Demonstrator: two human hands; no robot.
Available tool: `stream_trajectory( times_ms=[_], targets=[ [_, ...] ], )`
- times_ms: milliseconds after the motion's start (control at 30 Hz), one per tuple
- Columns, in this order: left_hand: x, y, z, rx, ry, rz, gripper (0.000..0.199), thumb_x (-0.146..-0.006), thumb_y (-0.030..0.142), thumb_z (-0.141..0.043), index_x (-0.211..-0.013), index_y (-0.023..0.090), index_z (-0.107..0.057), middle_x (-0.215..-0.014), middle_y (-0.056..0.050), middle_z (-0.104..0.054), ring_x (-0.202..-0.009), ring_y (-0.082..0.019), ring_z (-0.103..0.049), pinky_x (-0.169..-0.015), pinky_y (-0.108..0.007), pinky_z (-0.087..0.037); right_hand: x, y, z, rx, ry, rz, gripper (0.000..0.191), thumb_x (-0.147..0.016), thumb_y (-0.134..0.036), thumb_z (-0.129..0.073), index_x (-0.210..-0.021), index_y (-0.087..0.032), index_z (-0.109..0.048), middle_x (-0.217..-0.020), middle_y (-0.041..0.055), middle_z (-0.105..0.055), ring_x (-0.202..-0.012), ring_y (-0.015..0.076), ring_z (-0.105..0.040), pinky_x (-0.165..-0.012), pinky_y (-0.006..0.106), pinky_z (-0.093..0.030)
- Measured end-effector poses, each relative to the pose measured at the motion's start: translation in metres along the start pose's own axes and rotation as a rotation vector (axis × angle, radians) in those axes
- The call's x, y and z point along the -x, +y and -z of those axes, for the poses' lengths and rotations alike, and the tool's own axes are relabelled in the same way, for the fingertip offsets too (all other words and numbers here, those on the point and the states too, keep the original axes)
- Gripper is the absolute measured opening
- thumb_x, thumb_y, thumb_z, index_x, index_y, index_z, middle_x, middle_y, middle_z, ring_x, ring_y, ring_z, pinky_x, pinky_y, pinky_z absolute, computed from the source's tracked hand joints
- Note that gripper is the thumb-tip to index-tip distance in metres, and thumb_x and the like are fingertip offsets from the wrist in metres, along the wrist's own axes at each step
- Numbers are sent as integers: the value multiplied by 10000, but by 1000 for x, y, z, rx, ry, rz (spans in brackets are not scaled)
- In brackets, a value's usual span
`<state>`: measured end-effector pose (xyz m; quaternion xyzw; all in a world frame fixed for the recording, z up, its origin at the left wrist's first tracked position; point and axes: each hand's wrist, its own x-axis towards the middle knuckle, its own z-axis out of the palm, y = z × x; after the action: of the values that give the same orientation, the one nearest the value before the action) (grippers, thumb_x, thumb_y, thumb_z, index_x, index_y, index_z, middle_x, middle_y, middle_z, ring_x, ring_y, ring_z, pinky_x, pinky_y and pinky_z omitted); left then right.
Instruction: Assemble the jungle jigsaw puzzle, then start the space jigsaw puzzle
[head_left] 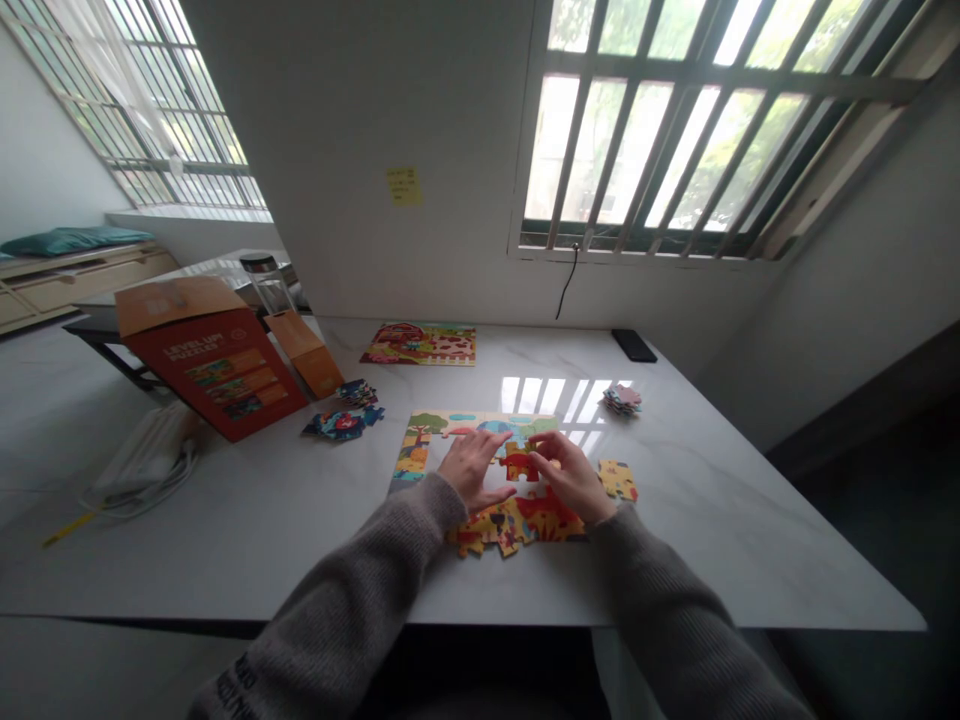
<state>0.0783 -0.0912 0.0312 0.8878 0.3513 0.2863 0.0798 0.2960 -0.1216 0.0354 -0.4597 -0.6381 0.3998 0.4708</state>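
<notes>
Left hand [472, 465] is spread open, empty, over jigsaw puzzle [425, 424] | right hand [574, 475] pinches jigsaw piece [519, 463] above puzzle; level grip helps

Daylight pours through a barred window [615, 150] beyond the right hand [568, 472], brightening a pale wall [450, 270] and glossy table [712, 530], as a curtained window [187, 100], drawered bench [90, 282] and pale floor [37, 400] stretch far past the left hand [471, 468].

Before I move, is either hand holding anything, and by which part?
The right hand pinches a red-and-yellow puzzle piece by its right edge; the left hand is open and holds nothing.
</notes>
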Motion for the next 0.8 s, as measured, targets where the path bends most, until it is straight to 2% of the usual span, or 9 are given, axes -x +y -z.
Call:
stream_trajectory(
  times_ms=[100,233,333,433,567,667,800],
  targets=[
    [0,3,-2,-34,-80,4,676,-782,478,-710,-1364,197,-513,-1246,-129,-591,-1152,-320,-528,-1012,-460,-400,2,-1,0,47,-15,21,277,-902,-448,-631,-1029,-205,-589,-728,-11,-643,-639,156,-633,-621,298,-494],
    [0,1,-2,-48,-91,-7,622,-799,465,-688,-1339,190,-547,-1221,-128,-598,-1133,-312,-531,-996,-443,-396,2,0,-2,100,-17,26,288,-898,-455,-626,-1034,-200,-617,-731,-2,-648,-656,159,-615,-609,291,-488],
    [1,-1,-1,-45,-108,-28,624,-801,467,-687,-1343,189,-549,-1223,-123,-595,-1122,-310,-534,-986,-441,-395,2,3,2,146,-18,45,281,-917,-429,-599,-1087,-209,-638,-891,41,-702,-798,189,-657,-709,326,-526],
    [1,-1,-2,-45,-129,-8,600,-791,485,-700,-1306,201,-581,-1195,-114,-604,-1111,-312,-539,-975,-447,-396,5,8,13,263,74,123,247,-963,-360,-527,-1130,-224,-649,-1024,67,-705,-935,218,-661,-836,380,-521],
    [-4,1,-3,-30,-164,29,563,-799,522,-710,-1240,184,-617,-1153,-110,-613,-1092,-299,-542,-967,-440,-408,19,14,29,479,195,268,229,-978,-251,-470,-1025,-228,-692,-943,78,-682,-928,249,-620,-848,423,-498],
    [-12,3,-3,-28,-187,27,555,-806,559,-706,-1221,199,-622,-1165,-109,-601,-1095,-295,-524,-969,-440,-413,34,16,32,568,165,321,257,-969,-201,-467,-1014,-243,-716,-944,88,-681,-936,266,-597,-839,441,-501],
    [-24,8,-6,-35,-220,-6,564,-811,591,-690,-1202,189,-629,-1153,-123,-585,-1092,-303,-499,-965,-455,-412,49,16,30,609,149,345,317,-967,-158,-450,-1113,-254,-714,-1061,99,-691,-1020,276,-580,-911,484,-501]
  ],
)
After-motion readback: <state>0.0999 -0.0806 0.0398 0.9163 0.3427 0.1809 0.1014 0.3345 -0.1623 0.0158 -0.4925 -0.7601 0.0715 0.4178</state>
